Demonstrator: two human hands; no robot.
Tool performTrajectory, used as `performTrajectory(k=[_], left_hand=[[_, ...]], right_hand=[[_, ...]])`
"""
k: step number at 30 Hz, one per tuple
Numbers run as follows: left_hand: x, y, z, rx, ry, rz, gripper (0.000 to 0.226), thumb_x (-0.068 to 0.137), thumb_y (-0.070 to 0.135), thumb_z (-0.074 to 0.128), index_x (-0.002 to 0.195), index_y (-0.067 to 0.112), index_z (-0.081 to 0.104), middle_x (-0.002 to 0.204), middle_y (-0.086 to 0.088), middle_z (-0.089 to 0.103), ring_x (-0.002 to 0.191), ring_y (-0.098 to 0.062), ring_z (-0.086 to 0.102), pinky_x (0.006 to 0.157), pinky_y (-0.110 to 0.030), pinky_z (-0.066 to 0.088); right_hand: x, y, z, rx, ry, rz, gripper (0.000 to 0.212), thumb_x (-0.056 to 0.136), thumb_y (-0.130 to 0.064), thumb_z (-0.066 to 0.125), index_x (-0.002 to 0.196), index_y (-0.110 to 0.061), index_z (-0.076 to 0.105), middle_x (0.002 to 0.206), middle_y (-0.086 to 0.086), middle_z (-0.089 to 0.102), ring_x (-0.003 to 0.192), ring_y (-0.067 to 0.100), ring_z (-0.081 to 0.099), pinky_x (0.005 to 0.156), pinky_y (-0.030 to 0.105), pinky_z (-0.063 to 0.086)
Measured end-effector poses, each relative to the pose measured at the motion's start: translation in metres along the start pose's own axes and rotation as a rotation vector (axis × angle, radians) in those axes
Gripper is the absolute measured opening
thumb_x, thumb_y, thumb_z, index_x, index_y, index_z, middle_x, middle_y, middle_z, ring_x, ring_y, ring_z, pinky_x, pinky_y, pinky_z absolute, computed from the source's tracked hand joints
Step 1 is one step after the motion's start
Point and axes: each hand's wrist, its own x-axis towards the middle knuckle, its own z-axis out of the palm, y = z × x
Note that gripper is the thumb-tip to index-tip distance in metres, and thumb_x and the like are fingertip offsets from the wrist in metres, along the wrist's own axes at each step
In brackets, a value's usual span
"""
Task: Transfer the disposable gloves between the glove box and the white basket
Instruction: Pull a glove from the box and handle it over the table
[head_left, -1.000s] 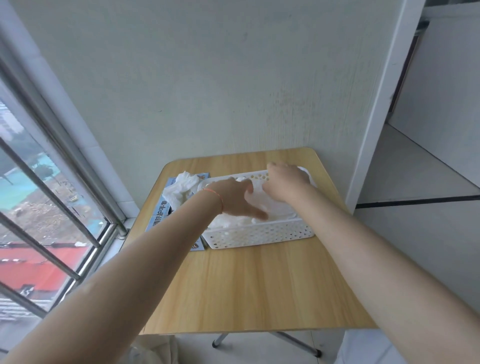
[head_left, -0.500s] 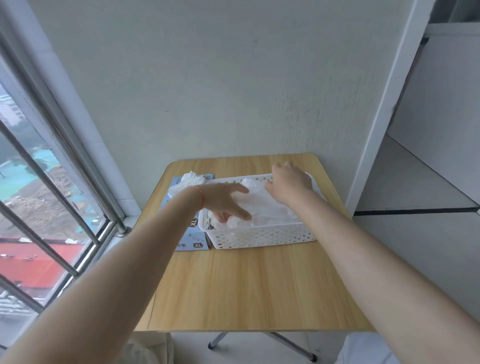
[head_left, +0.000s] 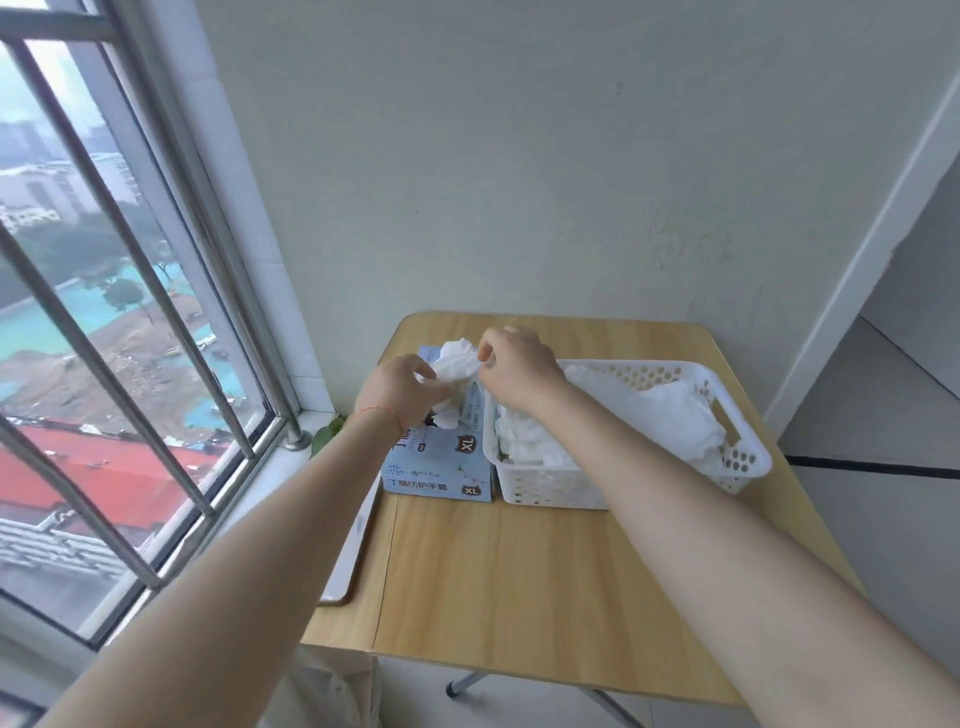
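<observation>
Wooden surface by the window; white basket on its right, heaped with gloves, touching the blue glove box on its left. Both hands sit over the box top. Left hand fingers curl into a white glove wad; right hand pinches the same wad's upper edge. Direction likely stuffing or pulling at the slot, can't tell which. Do it well: brace the box with one hand, work one glove at a time, keep the wad compact at the opening.
</observation>
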Motion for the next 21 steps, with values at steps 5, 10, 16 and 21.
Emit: performTrajectory(k=[5,10,16,21], left_hand=[[0.006,-0.009,-0.003,-0.037,0.077,0.115,0.005,0.087,0.025,0.066,0.083,0.025,0.069,0.090,0.004,0.069,0.073,-0.010,0.058,0.058,-0.018,0.041],[0.003,-0.008,-0.022,-0.247,0.229,0.266,0.008,0.083,0.017,0.072,0.078,0.023,0.072,0.079,0.010,0.066,0.069,0.002,0.056,0.066,-0.011,0.041],[0.002,-0.008,-0.032,-0.467,0.197,0.160,0.013,0.081,0.012,0.072,0.085,0.024,0.067,0.089,0.001,0.060,0.074,-0.008,0.054,0.065,-0.020,0.042],[-0.005,-0.002,-0.032,-0.628,0.004,0.025,0.039,0.084,0.016,0.072,0.118,0.024,0.055,0.103,-0.003,0.059,0.086,-0.014,0.058,0.069,-0.020,0.046]], right_hand=[[0.020,-0.001,0.016,-0.039,-0.036,0.054,0.028,0.092,-0.019,0.050,0.120,-0.015,0.054,0.124,0.003,0.055,0.118,0.026,0.047,0.092,0.037,0.038],[0.026,-0.007,0.021,0.009,0.027,0.085,0.014,0.090,-0.015,0.049,0.094,-0.024,0.058,0.109,-0.005,0.063,0.111,0.024,0.052,0.088,0.035,0.036],[0.024,-0.020,0.008,0.251,0.125,0.055,0.001,0.085,-0.021,0.056,0.084,-0.021,0.056,0.091,-0.004,0.056,0.090,0.019,0.055,0.082,0.037,0.047],[0.015,-0.032,-0.019,0.525,0.210,0.048,0.001,0.082,-0.015,0.054,0.083,-0.016,0.054,0.083,-0.004,0.055,0.074,0.012,0.050,0.063,0.023,0.040]])
